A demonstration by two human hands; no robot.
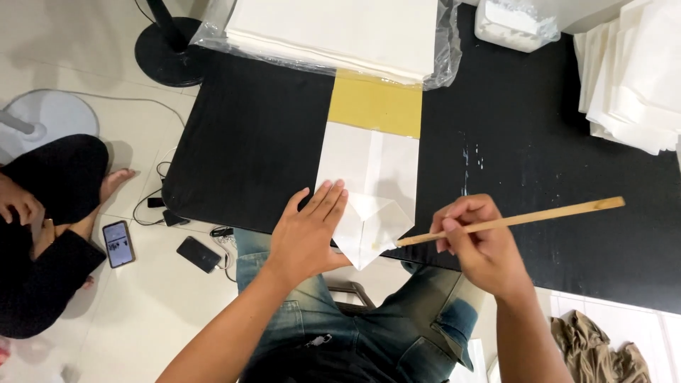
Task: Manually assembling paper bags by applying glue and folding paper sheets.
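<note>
Mid-frame, our left hand (pixel 306 230) presses flat, fingers open, on the white paper bag (pixel 369 191) whose bottom flaps look part-folded, our right hand (pixel 482 248) pinching the wooden stick (pixel 511 221) at the unsealed flap.

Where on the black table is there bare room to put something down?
Bare patches: the black table left of the white paper bag, and right of it below the folded stack. Crowded: the top edge, with the wrapped paper stack and container.
</note>
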